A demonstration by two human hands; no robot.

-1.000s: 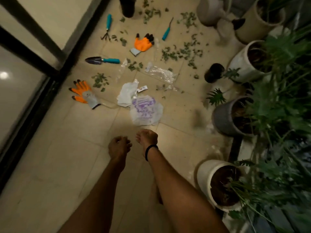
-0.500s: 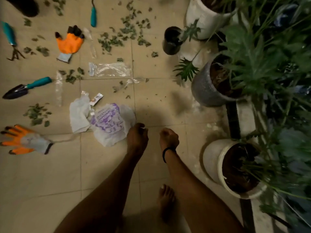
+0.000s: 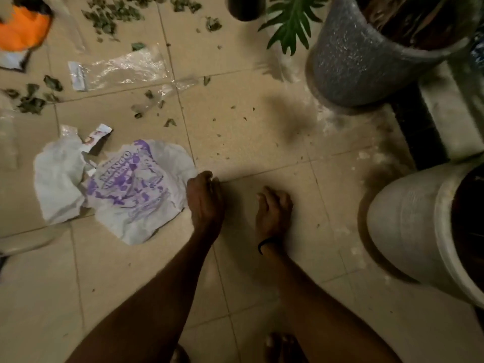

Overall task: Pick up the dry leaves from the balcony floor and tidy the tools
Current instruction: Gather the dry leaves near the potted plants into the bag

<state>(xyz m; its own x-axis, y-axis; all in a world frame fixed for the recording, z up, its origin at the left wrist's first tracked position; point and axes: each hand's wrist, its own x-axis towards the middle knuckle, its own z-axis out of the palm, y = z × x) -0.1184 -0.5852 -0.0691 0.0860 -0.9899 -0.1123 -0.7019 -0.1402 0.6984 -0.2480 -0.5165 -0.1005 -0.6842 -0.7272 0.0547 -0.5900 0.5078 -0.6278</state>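
Lowering hands point(image 3: 205, 203) nearer printed bag point(image 3: 136, 189).

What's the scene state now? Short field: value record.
left hand: at right edge of printed white bag; contact unclear
right hand: over bare tile, fingers loosely curled, holding nothing
dry leaves: scattered on the floor at the far side, not yet picked up
clear plastic bag: flat on the floor beyond the printed bag
orange glove: top left, partly cut off
pots: grey pot and white pot on the right
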